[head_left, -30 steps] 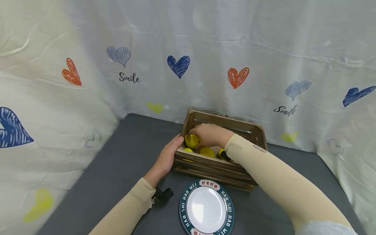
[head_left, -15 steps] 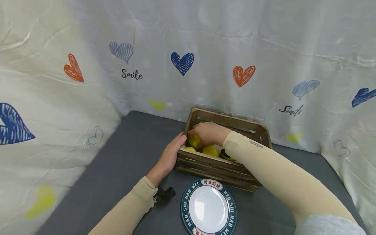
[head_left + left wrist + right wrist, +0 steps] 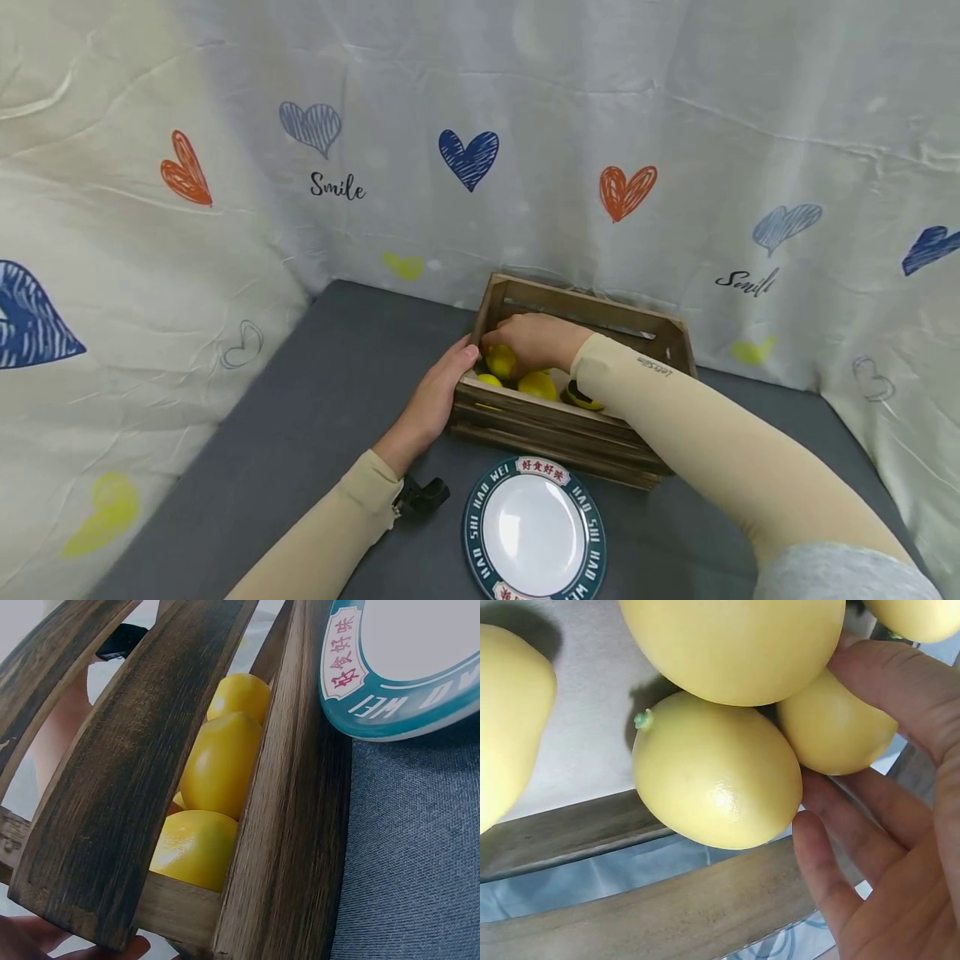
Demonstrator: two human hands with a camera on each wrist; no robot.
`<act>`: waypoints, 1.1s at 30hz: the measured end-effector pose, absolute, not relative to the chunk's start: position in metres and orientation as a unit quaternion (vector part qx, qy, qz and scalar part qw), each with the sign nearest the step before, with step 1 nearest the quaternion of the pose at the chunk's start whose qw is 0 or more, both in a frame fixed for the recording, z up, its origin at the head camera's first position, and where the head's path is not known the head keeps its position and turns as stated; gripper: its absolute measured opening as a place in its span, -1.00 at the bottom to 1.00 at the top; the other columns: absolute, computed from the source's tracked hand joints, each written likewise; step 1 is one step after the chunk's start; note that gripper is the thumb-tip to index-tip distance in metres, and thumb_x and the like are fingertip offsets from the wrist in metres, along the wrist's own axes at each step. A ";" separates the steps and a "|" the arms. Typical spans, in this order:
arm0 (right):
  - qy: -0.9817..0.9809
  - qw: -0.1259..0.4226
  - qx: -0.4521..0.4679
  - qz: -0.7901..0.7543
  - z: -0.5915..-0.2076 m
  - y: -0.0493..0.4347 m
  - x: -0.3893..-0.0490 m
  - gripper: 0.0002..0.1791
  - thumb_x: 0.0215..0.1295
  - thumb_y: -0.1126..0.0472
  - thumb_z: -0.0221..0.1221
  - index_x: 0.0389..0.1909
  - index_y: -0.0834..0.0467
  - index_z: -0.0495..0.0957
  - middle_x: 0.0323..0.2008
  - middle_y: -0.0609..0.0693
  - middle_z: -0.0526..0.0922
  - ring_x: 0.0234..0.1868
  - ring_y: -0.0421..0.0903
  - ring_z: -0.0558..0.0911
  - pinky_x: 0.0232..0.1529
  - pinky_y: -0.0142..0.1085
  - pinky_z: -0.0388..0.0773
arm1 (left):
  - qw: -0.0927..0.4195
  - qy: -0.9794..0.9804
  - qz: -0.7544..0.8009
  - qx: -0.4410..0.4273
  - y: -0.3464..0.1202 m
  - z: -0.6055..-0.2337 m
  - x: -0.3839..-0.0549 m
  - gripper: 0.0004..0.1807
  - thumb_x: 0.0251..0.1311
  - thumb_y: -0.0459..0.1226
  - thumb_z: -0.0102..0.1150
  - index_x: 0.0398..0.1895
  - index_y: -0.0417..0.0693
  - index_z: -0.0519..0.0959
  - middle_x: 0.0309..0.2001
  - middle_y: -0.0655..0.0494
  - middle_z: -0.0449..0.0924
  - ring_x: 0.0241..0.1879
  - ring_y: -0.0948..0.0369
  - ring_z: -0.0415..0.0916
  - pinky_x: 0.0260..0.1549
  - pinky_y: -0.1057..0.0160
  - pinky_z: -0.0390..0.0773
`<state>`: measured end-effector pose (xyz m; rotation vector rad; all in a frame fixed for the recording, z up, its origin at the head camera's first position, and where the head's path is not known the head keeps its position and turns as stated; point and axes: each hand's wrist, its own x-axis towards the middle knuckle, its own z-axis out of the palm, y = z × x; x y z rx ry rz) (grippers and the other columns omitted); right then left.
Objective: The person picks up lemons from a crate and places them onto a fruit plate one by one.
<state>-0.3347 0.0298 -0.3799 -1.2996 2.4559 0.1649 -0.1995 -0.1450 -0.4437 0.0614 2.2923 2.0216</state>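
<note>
Since a second earlier, the crate (image 3: 555, 429) and the plate (image 3: 534, 533) had shifted slightly right in the head view, curtain (image 3: 540, 108) and all. The right hand (image 3: 536, 340) curled thumb and fingers round a lemon (image 3: 840, 727) at the crate's left end; how firmly, I could not tell. The left hand (image 3: 427, 400) gripped the crate's left edge. Grey table (image 3: 315, 400) stretched left of it; its back rim stood near the curtain, and the plate lay near its front, lower centre, bottom cut by the frame. The right fingertips were hidden in the head view. At least five lemons showed, one crate, one plate.
</note>
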 end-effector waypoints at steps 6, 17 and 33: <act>0.874 0.197 -0.441 0.052 -0.380 0.040 -0.326 -0.33 0.36 0.19 0.47 0.48 -0.01 0.57 0.34 0.06 0.68 0.26 0.07 0.67 0.40 0.01 0.61 | 0.050 0.748 0.661 0.026 -0.136 -0.446 -0.197 -0.17 0.62 0.25 -0.23 0.79 0.09 0.06 0.76 0.02 0.04 0.74 -0.07 0.00 0.69 -0.34 -0.11; 0.891 0.168 -0.421 -0.012 -0.342 0.073 -0.297 -0.36 0.35 0.16 0.51 0.43 -0.13 0.60 0.39 -0.04 0.65 0.34 0.05 0.64 0.46 0.04 0.58 | 0.066 0.755 0.652 0.022 -0.137 -0.444 -0.198 -0.14 0.61 0.28 -0.26 0.80 0.10 0.01 0.78 -0.01 -0.04 0.76 -0.09 -0.10 0.69 -0.38 -0.19; 0.921 0.121 -0.358 -0.093 -0.275 0.143 -0.220 -0.33 0.32 0.11 0.52 0.44 -0.21 0.59 0.46 -0.16 0.57 0.38 -0.05 0.60 0.41 -0.02 0.62 | 0.065 0.761 0.645 0.031 -0.144 -0.443 -0.203 -0.15 0.63 0.20 -0.35 0.81 -0.01 -0.06 0.80 -0.05 -0.14 0.78 -0.06 -0.20 0.72 -0.28 -0.24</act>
